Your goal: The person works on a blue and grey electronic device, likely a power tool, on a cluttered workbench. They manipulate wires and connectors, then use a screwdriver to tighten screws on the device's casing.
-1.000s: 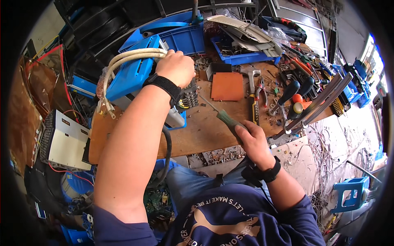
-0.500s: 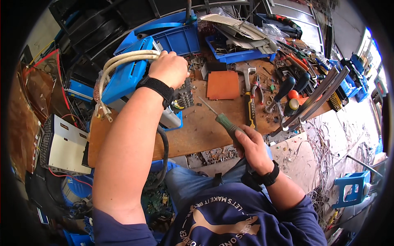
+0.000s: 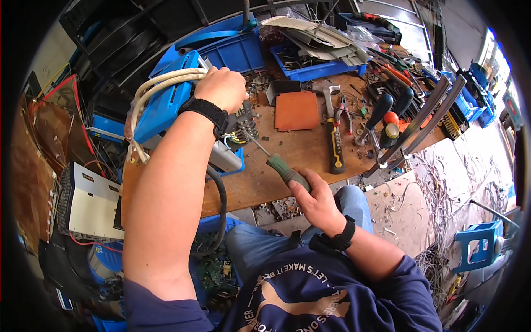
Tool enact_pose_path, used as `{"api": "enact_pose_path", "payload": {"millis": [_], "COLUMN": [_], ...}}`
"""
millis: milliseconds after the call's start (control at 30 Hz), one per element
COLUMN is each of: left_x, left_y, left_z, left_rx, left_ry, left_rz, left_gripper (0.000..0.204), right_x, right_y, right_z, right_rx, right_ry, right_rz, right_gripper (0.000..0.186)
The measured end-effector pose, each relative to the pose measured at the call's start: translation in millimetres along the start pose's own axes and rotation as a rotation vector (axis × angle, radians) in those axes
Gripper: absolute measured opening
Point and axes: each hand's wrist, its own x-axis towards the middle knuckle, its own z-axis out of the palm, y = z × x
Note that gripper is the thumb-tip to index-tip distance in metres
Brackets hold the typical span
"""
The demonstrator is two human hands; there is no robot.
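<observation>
My right hand [image 3: 316, 199] is wrapped round the green handle of a screwdriver [image 3: 283, 167]. Its metal shaft slants up and left, with the tip close to a dark terminal block [image 3: 244, 120] that has short coloured wires at its lower end. My left hand [image 3: 221, 88] is closed above that block, against the upper part of a blue-and-grey device [image 3: 176, 99]; its fingertips and what they grip are hidden. Beside it, thick cream cables [image 3: 152, 87] loop off to the left. Below the device a black cable [image 3: 224, 205] hangs over the bench's front edge.
An orange-brown square pad [image 3: 296, 111] lies on the wooden bench [image 3: 260, 185], beside a hammer [image 3: 334, 141] and red-handled pliers [image 3: 344, 113]. Blue crates [image 3: 235, 52] stand at the back. Various tools and two upright metal bars [image 3: 423, 119] crowd the right side. Loose wires [image 3: 437, 205] cover the floor.
My right hand has moved left with the screwdriver, bringing its tip up to the terminal block. My left hand keeps its place on the device; the whole view has shifted slightly.
</observation>
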Motion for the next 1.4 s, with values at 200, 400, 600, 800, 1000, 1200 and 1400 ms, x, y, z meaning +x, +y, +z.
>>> {"api": "enact_pose_path", "payload": {"millis": [200, 400, 600, 800, 1000, 1200, 1400], "left_x": [5.8, 12.2, 13.2, 11.5, 7.9, 10.6, 15.4], "left_y": [0.3, -1.0, -1.3, -2.0, 3.1, 1.3, -1.3], "left_z": [5.1, 7.6, 8.9, 8.5, 0.8, 5.5, 18.2], "left_rx": [-0.005, -0.014, -0.018, -0.019, -0.001, -0.027, 0.039], "left_ry": [0.025, 0.011, 0.003, 0.000, -0.029, 0.016, 0.058], "left_rz": [-0.044, -0.058, -0.031, -0.071, -0.057, -0.057, -0.023], "left_gripper": [0.035, 0.035, 0.035, 0.035, 0.035, 0.033, 0.029], "right_x": [3.6, 10.9, 10.7, 10.5, 9.9, 10.5, 8.9], "right_y": [-2.7, 2.2, 3.6, 2.6, 1.7, 2.9, -16.9], "right_z": [2.7, -0.9, -0.4, 1.7, 1.3, 2.9, -4.8], "right_rx": [-0.018, 0.007, 0.016, -0.005, 0.015, 0.010, 0.351], "right_ry": [0.024, 0.038, 0.033, 0.033, 0.041, 0.044, -0.085], "right_rz": [-0.016, 0.016, 0.012, -0.013, 0.008, 0.006, 0.298], "right_gripper": [0.037, 0.038, 0.038, 0.038, 0.039, 0.039, 0.038]}}
